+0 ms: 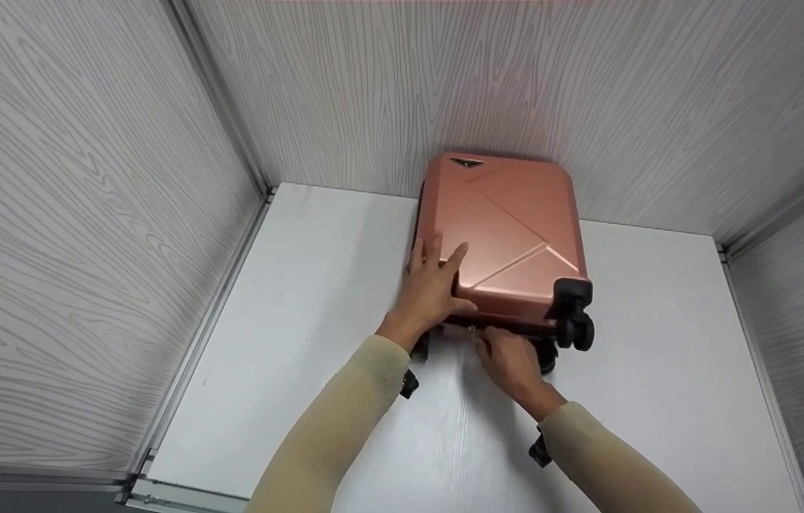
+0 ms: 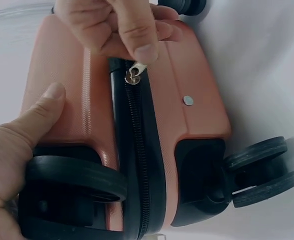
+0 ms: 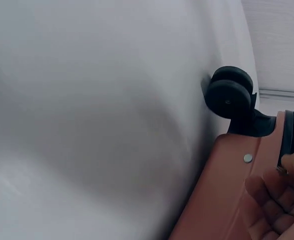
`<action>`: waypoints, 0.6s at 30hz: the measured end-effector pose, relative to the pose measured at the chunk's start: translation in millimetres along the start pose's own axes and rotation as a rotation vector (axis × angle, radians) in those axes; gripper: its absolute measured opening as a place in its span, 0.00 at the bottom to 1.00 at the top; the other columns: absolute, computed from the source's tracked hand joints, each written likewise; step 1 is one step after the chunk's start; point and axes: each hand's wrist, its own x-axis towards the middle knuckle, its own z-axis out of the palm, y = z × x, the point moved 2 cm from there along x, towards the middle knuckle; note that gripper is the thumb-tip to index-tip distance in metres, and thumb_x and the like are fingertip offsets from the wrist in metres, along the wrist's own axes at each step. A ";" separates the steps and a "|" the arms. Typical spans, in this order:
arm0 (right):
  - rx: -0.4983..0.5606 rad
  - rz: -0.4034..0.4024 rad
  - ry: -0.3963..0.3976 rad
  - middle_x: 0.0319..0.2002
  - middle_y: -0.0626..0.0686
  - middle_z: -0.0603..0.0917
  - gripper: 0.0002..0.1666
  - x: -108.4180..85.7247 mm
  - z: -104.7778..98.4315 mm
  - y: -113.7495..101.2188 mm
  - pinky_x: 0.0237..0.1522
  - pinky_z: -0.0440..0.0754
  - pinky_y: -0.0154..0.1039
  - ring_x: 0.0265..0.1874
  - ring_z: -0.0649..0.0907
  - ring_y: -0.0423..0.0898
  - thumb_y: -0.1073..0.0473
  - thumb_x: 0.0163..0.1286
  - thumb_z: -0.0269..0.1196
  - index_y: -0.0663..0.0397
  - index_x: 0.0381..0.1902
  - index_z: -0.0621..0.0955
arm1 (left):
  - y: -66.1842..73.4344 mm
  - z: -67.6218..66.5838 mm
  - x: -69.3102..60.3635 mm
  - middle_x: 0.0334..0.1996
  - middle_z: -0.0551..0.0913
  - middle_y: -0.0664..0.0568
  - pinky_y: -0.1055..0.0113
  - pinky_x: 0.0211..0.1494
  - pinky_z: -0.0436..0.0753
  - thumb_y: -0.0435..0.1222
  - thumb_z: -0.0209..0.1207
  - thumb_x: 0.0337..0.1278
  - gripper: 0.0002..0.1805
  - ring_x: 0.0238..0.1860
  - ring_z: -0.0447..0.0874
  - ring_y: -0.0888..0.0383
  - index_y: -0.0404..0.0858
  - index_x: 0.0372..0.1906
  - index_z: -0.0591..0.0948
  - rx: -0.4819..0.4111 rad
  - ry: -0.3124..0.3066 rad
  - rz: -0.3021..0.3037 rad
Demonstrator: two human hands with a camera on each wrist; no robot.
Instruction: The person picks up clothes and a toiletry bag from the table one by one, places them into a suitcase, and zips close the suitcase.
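Note:
A rose-pink hard-shell suitcase [image 1: 502,228] lies flat on the white table, its wheeled end towards me. My left hand [image 1: 430,288] rests with spread fingers on its near left corner; in the left wrist view the thumb touches the pink shell beside a black wheel [image 2: 76,177]. At the near end my right hand [image 1: 510,360] pinches a small metal zipper pull [image 2: 138,68] between thumb and curled fingers. The black zipper [image 2: 139,145] runs along the seam between the two shell halves. In the right wrist view, the right hand [image 3: 282,205] partly hides the pull.
The white tabletop [image 1: 288,285] spreads to both sides of the suitcase. Grey wood-grain panels [image 1: 373,85] stand behind it and at both sides. Black double wheels [image 1: 574,320] stick out from the suitcase's near corners.

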 end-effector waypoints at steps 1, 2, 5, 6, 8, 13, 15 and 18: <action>-0.011 -0.009 -0.004 0.26 0.56 0.83 0.13 -0.6 -2.7 2.4 0.29 0.80 0.59 0.25 0.83 0.59 0.59 0.70 0.71 0.55 0.29 0.79 | 0.2 -0.3 0.0 0.87 0.37 0.44 0.36 0.81 0.60 0.62 0.75 0.47 0.63 0.86 0.33 0.33 0.58 0.87 0.53 -0.004 -0.003 -0.001; -0.022 -0.019 -0.003 0.26 0.56 0.83 0.13 -1.1 -5.8 4.9 0.29 0.80 0.59 0.25 0.83 0.59 0.59 0.70 0.71 0.55 0.29 0.79 | 0.4 -0.6 0.1 0.87 0.36 0.44 0.36 0.81 0.58 0.62 0.75 0.48 0.63 0.86 0.33 0.33 0.58 0.87 0.53 -0.011 -0.006 -0.002; -0.054 -0.058 0.020 0.27 0.55 0.82 0.11 -1.5 -16.0 10.1 0.30 0.80 0.57 0.27 0.83 0.58 0.59 0.71 0.70 0.54 0.32 0.79 | 0.8 -2.2 -1.9 0.88 0.36 0.44 0.34 0.82 0.54 0.61 0.75 0.50 0.61 0.86 0.32 0.34 0.58 0.86 0.54 -0.034 -0.010 -0.015; -0.064 -0.078 0.037 0.28 0.55 0.82 0.10 -0.9 -19.9 11.2 0.30 0.80 0.57 0.28 0.83 0.57 0.59 0.71 0.70 0.55 0.33 0.80 | 1.2 -2.8 -2.9 0.88 0.36 0.45 0.33 0.82 0.53 0.61 0.75 0.50 0.61 0.86 0.32 0.34 0.58 0.86 0.55 -0.042 -0.010 -0.022; -0.086 -0.125 0.088 0.28 0.55 0.82 0.09 0.9 -28.0 13.7 0.29 0.80 0.55 0.27 0.83 0.57 0.60 0.72 0.69 0.55 0.33 0.80 | 2.5 -4.0 -4.9 0.88 0.38 0.46 0.31 0.82 0.51 0.62 0.74 0.51 0.59 0.86 0.32 0.35 0.57 0.86 0.57 -0.055 -0.006 -0.035; -0.144 -0.251 0.255 0.27 0.55 0.80 0.09 10.3 -49.6 19.5 0.25 0.79 0.52 0.26 0.81 0.56 0.61 0.72 0.69 0.58 0.35 0.79 | 6.8 -5.4 -10.0 0.87 0.46 0.47 0.30 0.81 0.49 0.63 0.70 0.56 0.52 0.86 0.37 0.37 0.54 0.84 0.63 -0.037 0.033 -0.046; -0.159 -0.295 0.320 0.27 0.55 0.80 0.08 15.2 -57.7 21.4 0.25 0.79 0.52 0.25 0.81 0.56 0.62 0.70 0.69 0.59 0.36 0.80 | 8.5 -5.4 -12.6 0.86 0.50 0.46 0.31 0.82 0.50 0.63 0.69 0.58 0.49 0.86 0.40 0.37 0.53 0.82 0.66 -0.026 0.063 -0.039; -0.176 -0.335 0.393 0.28 0.57 0.80 0.07 22.7 -68.5 24.5 0.26 0.79 0.52 0.24 0.80 0.56 0.63 0.70 0.69 0.61 0.37 0.80 | 10.8 -5.0 -17.1 0.84 0.59 0.46 0.32 0.81 0.53 0.62 0.67 0.62 0.42 0.85 0.47 0.37 0.51 0.77 0.74 -0.029 0.136 -0.011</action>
